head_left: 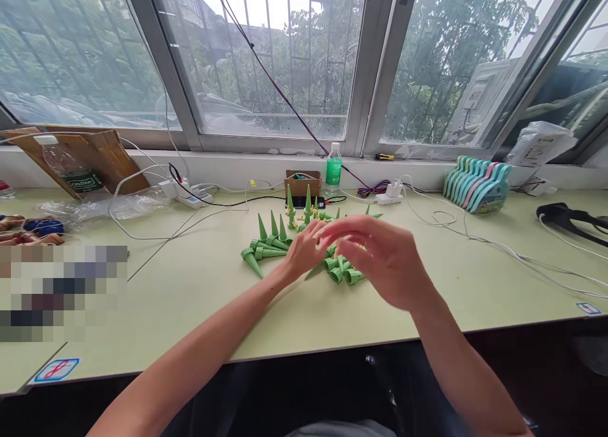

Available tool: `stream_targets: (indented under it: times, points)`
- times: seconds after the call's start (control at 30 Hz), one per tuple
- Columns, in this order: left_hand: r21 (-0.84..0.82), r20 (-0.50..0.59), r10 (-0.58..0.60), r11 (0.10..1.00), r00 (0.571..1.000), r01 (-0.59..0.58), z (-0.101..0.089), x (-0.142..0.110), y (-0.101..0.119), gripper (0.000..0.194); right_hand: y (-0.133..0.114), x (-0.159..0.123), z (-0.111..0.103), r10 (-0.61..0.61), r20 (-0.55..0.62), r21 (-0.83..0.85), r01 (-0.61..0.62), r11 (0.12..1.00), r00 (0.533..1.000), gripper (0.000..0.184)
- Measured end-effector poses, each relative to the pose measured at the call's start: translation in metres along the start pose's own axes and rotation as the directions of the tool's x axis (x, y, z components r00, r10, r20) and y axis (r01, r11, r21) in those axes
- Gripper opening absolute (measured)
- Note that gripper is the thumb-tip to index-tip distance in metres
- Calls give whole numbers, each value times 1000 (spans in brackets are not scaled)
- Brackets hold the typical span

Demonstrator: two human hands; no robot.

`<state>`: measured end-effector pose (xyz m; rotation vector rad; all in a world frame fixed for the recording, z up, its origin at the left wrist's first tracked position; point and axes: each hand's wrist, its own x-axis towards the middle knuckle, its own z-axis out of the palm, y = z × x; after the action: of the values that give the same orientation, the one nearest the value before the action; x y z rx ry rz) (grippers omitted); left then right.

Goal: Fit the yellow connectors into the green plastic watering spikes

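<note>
My left hand (pixel 306 252) reaches low into a group of green plastic cone-shaped spikes (pixel 270 251), its fingertips partly hidden behind my other hand. Whether it holds a spike cannot be made out. Raised in front of the spikes, my right hand (pixel 387 256) is arched, with thumb and fingers apart and nothing visible between them. Several spikes stand point-up at the back, two of them with small yellow parts (pixel 291 214) on them. More green spikes (pixel 337 273) lie beneath my right hand, their round ribbed ends toward me.
Behind the spikes are a small brown box (pixel 303 182), a phone (pixel 304 202) and a green-labelled bottle (pixel 334 169). Power strips (pixel 192 196) and white cables trail across the table (pixel 475 285). Pastel plastic pieces (pixel 477 185) stand in a row at right, near black glasses (pixel 572 221).
</note>
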<state>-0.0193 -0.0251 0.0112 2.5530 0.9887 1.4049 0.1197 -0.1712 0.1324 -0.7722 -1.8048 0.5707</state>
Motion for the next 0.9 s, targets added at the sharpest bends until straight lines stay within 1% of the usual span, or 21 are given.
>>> stream_targets:
  times: [0.03,0.07,0.1,0.17,0.2,0.23,0.27,0.3,0.37,0.47,0.53,0.63,0.73,0.83,0.9]
  points:
    - [-3,14,19,1000,1000,-19,0,1,-1,10,22,7,-11,31,-20,-112,-33,993,999,25]
    - [-8,18,38,999,999,-38,0,1,-2,10,46,13,-24,66,-61,-236,-79,969,996,23]
    - [-12,15,54,998,998,-54,0,2,-2,10,70,18,-37,101,-105,-354,-132,926,989,21]
    - [-10,-1,73,997,997,-73,0,2,-4,9,114,24,-61,201,-136,-535,-242,809,970,22]
    - [-6,-7,79,997,997,-79,1,2,-5,9,133,25,-69,245,-127,-608,-271,746,961,24]
    - [-3,-6,82,997,997,-82,1,2,-5,9,150,25,-75,292,-91,-674,-275,685,952,25]
    - [-1,-4,79,997,997,-79,1,2,-6,9,163,24,-78,334,-61,-717,-274,641,941,27]
    - [0,-2,72,997,997,-72,1,2,-7,9,174,23,-79,363,-52,-735,-282,617,930,28]
    - [5,5,51,999,999,-51,1,1,-8,8,188,19,-75,393,-36,-747,-286,600,919,29]
    - [9,9,17,1000,1000,-17,0,2,-9,9,201,15,-65,418,-29,-751,-295,590,908,31]
    - [-3,3,3,1000,1000,-3,-1,4,-9,10,207,14,-61,413,-24,-743,-293,602,910,34]
    - [-31,1,-12,999,1000,12,-4,6,-8,12,215,14,-57,433,3,-723,-298,623,901,41]
    - [-42,44,-8,999,999,10,-12,1,-11,14,221,13,-54,433,52,-693,-280,664,900,41]
    - [-11,72,8,1000,997,-7,-23,-12,-20,15,223,10,-47,410,88,-634,-266,726,908,43]
    - [14,49,8,1000,999,-9,-29,-19,-25,16,222,8,-43,405,96,-593,-274,757,909,46]
